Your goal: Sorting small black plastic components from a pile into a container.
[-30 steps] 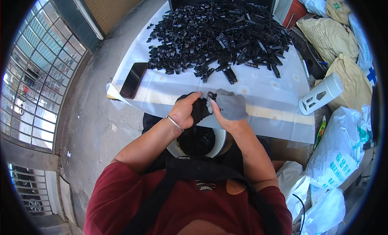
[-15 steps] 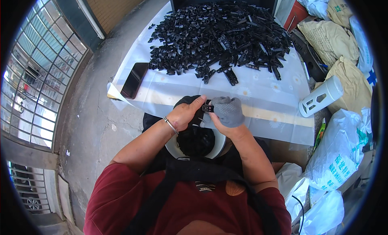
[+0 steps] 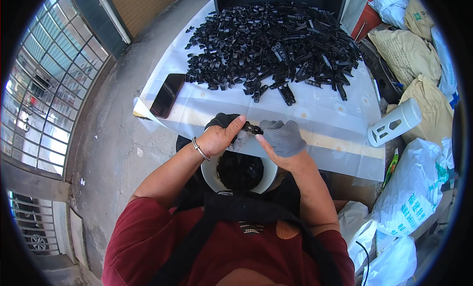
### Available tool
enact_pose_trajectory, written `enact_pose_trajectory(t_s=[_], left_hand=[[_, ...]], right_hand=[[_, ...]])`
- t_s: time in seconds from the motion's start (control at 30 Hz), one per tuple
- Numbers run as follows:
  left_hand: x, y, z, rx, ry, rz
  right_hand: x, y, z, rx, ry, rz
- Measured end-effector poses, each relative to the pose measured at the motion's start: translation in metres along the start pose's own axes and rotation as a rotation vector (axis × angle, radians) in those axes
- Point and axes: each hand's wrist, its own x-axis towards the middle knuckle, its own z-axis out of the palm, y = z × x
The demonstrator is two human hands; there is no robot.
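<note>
Between my two hands, just past the near edge of the table, is a small black plastic part point(image 3: 253, 129). My left hand point(image 3: 220, 135), in a dark glove with the thumb bare, pinches its left end. My right hand point(image 3: 283, 139), in a grey dotted glove with a bare thumb, is closed at the part's right end, and its thumb presses from below. Fingers hide some of the part. Directly below, a pale bucket point(image 3: 209, 174) holds a dark mass of black pieces point(image 3: 240, 172). A big heap of similar black plastic parts point(image 3: 271, 47) covers the far table.
A daisy-patterned plastic cover point(image 3: 320, 119) lies over the table. A dark phone point(image 3: 168, 95) rests at its left side, and a white cylindrical holder point(image 3: 394, 121) leans at the right. Stuffed sacks point(image 3: 406, 49) and white plastic bags point(image 3: 411, 185) crowd the right. A barred gate point(image 3: 54, 84) stands left.
The black part has turned and tilts down to the right between my fingers. My hands have drawn slightly apart, and more of the bucket shows. The view has shifted slightly.
</note>
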Motion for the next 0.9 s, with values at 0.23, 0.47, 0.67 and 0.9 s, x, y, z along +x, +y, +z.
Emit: enact_pose_trajectory(t_s=[0.23, 0.47, 0.67, 0.9], left_hand=[[0.001, 0.007, 0.008, 0.314, 0.082, 0.259], [-0.008, 0.010, -0.008, 0.516, -0.068, 0.245], [0.056, 0.007, -0.045, 1.016, 0.335, 0.508], [0.133, -0.006, -0.033, 1.256, 0.125, 0.319]], right_hand=[[0.002, -0.005, 0.007, -0.107, -0.049, -0.055], [0.007, -0.015, 0.025, -0.108, -0.136, -0.106], [0.043, 0.019, 0.018, -0.383, -0.077, 0.064], [0.064, 0.054, 0.036, -0.504, 0.049, -0.087]])
